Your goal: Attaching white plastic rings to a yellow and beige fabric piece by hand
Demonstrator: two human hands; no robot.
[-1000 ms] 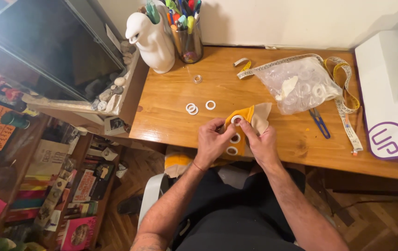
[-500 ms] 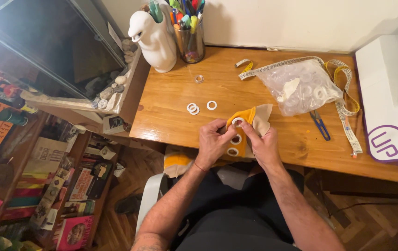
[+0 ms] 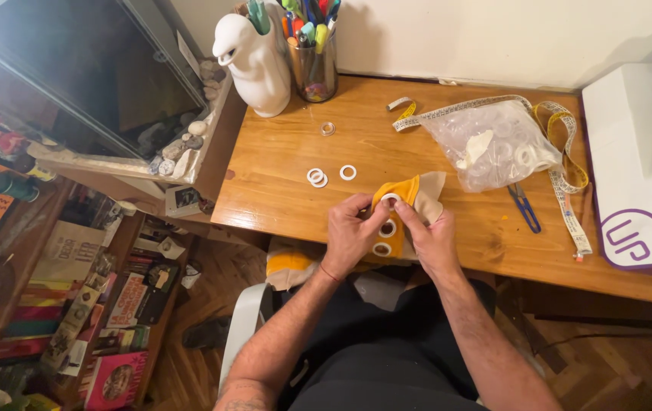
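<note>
While the yellow fabric piece (image 3: 400,199) is held at the near edge of the wooden desk (image 3: 280,160), a white ring (image 3: 390,200) is pressed onto its top end. Two rings lower on the strip look already fitted; three loose rings (image 3: 317,177) are left lying on the desk just beyond. The left hand (image 3: 350,234) is closed narrowly, fingertips pinching fabric and ring. The right hand (image 3: 431,237) is likewise pinched on the same spot. A clear bag of rings (image 3: 497,144), a measuring tape (image 3: 569,179) and blue snips (image 3: 524,207) are seen farther right.
</note>
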